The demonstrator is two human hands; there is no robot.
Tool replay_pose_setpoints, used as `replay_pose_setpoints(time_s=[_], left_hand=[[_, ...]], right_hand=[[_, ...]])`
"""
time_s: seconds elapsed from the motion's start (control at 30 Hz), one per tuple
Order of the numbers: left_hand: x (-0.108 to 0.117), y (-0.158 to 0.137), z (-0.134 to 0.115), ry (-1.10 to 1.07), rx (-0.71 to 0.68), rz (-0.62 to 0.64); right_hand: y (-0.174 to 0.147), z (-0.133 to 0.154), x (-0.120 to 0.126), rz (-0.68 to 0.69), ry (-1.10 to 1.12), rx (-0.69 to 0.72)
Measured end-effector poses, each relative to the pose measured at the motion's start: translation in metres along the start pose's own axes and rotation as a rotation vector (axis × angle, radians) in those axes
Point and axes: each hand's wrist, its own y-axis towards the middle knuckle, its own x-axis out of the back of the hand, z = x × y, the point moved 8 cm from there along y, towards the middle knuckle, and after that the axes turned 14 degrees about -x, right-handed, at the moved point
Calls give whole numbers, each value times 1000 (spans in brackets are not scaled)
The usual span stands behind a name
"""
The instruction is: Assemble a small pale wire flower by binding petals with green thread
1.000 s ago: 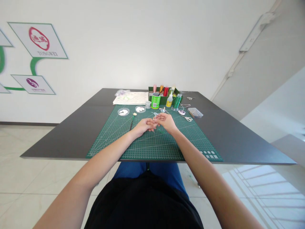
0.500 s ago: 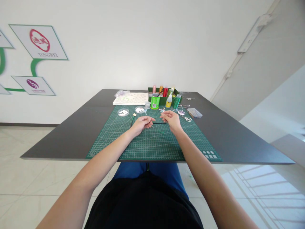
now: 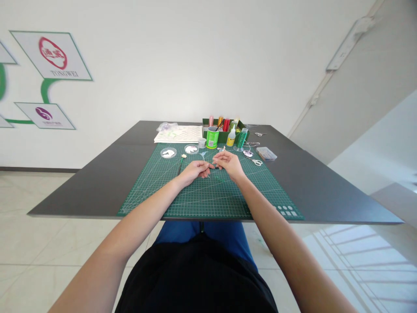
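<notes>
Green mat | left hand: fingers holding pale-blue flower | right hand: arched inward, fingers together, hold unclear

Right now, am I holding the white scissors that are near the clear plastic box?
No, the white scissors lie beside the clear plastic box, apart from both the left hand and right hand.

The stemmed piece is pale blue, the gridded mat green.

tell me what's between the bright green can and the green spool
In the head view, a yellow-labelled bottle stands between the bright green can and the green spool.
</notes>
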Motion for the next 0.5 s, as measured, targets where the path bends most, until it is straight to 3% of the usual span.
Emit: replay_pose_setpoints(time_s=[0.33,0.5], left_hand=[[5,3,-7,192,-76,-16],[18,3,-19,340,-199,-146]], right_hand=[[3,-4,2,6,-8,-22],[3,-6,-2,59,-15,-35]])
